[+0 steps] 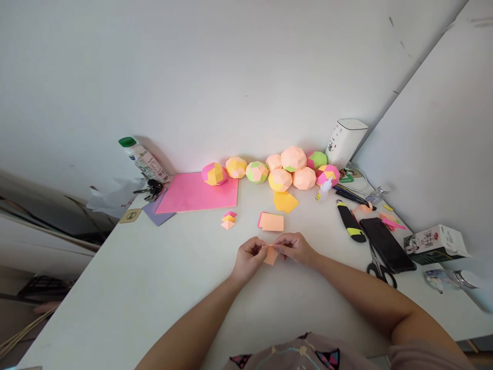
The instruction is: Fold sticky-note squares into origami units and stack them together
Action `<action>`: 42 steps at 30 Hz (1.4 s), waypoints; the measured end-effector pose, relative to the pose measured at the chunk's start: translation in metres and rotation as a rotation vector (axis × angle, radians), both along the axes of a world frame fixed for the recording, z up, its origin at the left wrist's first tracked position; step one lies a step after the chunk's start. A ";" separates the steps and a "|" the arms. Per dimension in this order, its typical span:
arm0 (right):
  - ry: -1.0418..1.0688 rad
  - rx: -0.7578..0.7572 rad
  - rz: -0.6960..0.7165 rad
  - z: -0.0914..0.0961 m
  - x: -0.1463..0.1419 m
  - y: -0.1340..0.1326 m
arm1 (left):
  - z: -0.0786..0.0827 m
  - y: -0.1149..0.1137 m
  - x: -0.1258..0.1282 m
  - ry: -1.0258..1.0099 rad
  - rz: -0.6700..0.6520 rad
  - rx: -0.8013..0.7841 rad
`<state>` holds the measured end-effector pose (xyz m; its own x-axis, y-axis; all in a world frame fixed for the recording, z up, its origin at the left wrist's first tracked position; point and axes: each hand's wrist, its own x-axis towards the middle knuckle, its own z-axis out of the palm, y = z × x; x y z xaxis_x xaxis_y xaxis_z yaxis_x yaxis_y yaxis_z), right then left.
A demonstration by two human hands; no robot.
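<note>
My left hand and my right hand meet over the white table, both pinching a small peach paper piece by its top edge. The fingers of both hands are closed on it. Just beyond lies a small stack of peach and pink paper squares. A yellow paper sheet lies farther back. Three small folded units sit to the left of the stack.
Several folded paper balls line the wall beside a pink sheet. A green-capped bottle and keys stand at the left. At the right lie a utility knife, phone, scissors, carton and white container.
</note>
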<state>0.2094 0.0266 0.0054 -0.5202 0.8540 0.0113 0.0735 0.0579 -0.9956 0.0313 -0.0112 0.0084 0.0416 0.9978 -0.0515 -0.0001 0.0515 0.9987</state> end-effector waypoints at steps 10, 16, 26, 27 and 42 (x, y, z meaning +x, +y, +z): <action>0.030 -0.035 -0.017 0.002 0.001 0.001 | 0.001 -0.001 -0.003 -0.131 0.091 -0.046; -0.006 -0.038 -0.006 0.001 0.000 0.000 | -0.001 0.000 0.000 -0.046 -0.033 0.024; -0.037 -0.057 0.047 0.006 -0.003 -0.003 | 0.004 0.000 0.002 0.162 -0.101 0.086; -0.042 -0.057 0.051 0.006 -0.003 -0.003 | 0.004 0.000 0.002 0.167 -0.098 0.083; -0.038 -0.078 0.025 0.009 -0.004 -0.002 | 0.002 0.000 0.000 0.066 -0.087 0.031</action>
<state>0.2058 0.0242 0.0146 -0.5403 0.8381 -0.0749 0.1105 -0.0175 -0.9937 0.0309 -0.0110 0.0104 0.1254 0.9918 -0.0257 0.0689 0.0171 0.9975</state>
